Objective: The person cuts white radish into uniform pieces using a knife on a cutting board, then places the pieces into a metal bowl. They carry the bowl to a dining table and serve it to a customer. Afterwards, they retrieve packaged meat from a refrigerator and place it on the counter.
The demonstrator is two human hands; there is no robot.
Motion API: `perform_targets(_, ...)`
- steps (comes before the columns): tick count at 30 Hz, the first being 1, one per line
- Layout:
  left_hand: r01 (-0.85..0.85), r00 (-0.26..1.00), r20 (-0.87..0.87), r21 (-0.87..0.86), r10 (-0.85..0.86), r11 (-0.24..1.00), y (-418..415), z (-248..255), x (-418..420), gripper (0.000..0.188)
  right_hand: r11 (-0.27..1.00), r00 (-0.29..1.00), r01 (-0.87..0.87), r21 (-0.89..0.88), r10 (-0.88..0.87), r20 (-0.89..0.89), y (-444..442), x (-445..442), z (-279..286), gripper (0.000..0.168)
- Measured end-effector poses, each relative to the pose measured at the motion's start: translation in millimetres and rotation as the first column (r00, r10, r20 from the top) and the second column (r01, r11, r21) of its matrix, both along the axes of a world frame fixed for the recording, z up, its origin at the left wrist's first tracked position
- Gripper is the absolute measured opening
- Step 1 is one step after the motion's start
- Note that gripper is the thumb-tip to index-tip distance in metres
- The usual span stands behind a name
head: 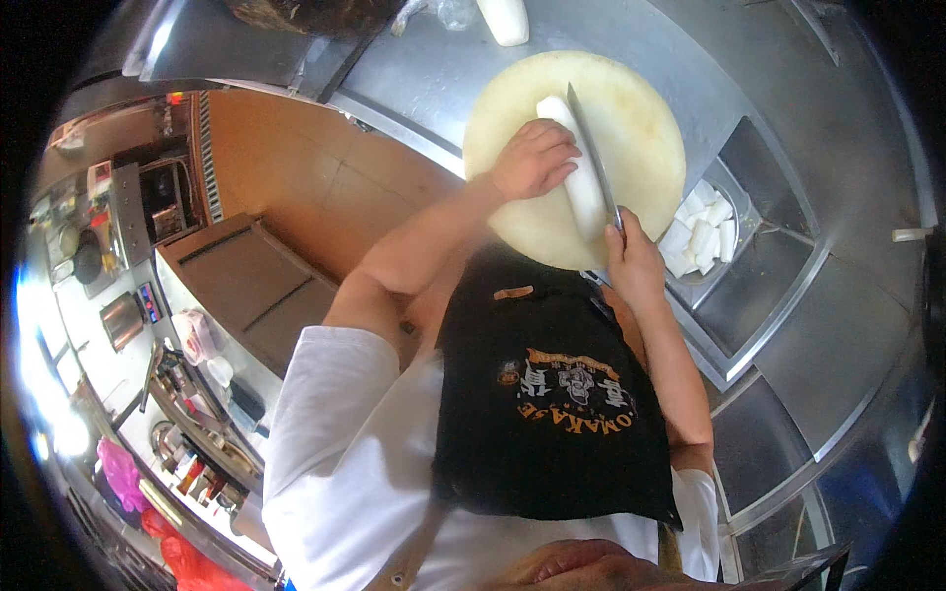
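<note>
A long peeled white radish (587, 196) lies lengthwise on a round, pale yellow chopping board (650, 148). My left hand (538, 159) holds it from the left, fingers curled over its upper side. In my right hand (635, 258) is the handle of a kitchen knife (591, 148). The blade runs along the radish's right side, its tip pointing away from me. Whether its edge has entered the radish cannot be made out. Right of the board, a metal pan (732, 193) holds several cut white chunks (702, 233).
Another peeled white radish (505, 21) lies beyond the board on the steel counter (414, 74), beside a clear plastic bag (452, 11). A sink (765, 270) is at the right, with the pan at its near-left side. Tiled floor (295, 148) shows at left, past the counter's edge.
</note>
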State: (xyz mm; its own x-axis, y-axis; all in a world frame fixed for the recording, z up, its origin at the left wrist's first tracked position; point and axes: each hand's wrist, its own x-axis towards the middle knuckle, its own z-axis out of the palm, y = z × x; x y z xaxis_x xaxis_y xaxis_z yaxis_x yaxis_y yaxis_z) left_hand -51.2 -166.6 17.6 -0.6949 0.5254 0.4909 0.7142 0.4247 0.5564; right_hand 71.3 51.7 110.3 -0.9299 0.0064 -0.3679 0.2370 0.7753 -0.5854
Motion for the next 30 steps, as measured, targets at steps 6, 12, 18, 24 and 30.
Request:
perform_targets(6, 0.123, 0.992, -0.008, 0.091, -0.123, 0.988, -5.5, -14.1, -21.3, 0.020, 1.000, 1.000, 0.009, 0.001, -0.009, 0.015, -15.0, 0.5, 55.3, 0.032)
perform_targets(12, 0.150, 0.987, 0.046, 0.062, -0.153, 0.987, -6.9, -21.7, -24.3, 0.018, 1.000, 1.000, 0.030, -0.005, -0.030, -0.002, -17.1, 3.6, 58.7, 0.029)
perform_targets(18, 0.133, 0.991, -0.007, 0.094, -0.133, 0.987, -7.5, -20.5, -26.8, 0.021, 0.992, 0.983, -0.047, 0.119, 0.025, 0.179, -25.6, -28.6, 64.9, 0.022)
perform_targets(24, 0.136, 0.989, 0.037, 0.112, -0.141, 0.984, -10.0, -18.4, -23.8, 0.022, 0.991, 0.981, -0.076, 0.112, 0.054, 0.185, -38.8, -58.6, 22.1, 0.023)
perform_targets(30, 0.147, 0.988, 0.023, 0.105, -0.151, 0.983, -7.0, -22.4, -29.5, 0.023, 0.980, 0.988, -0.084, 0.179, 0.059, 0.140, -43.0, -56.0, -19.9, 0.028)
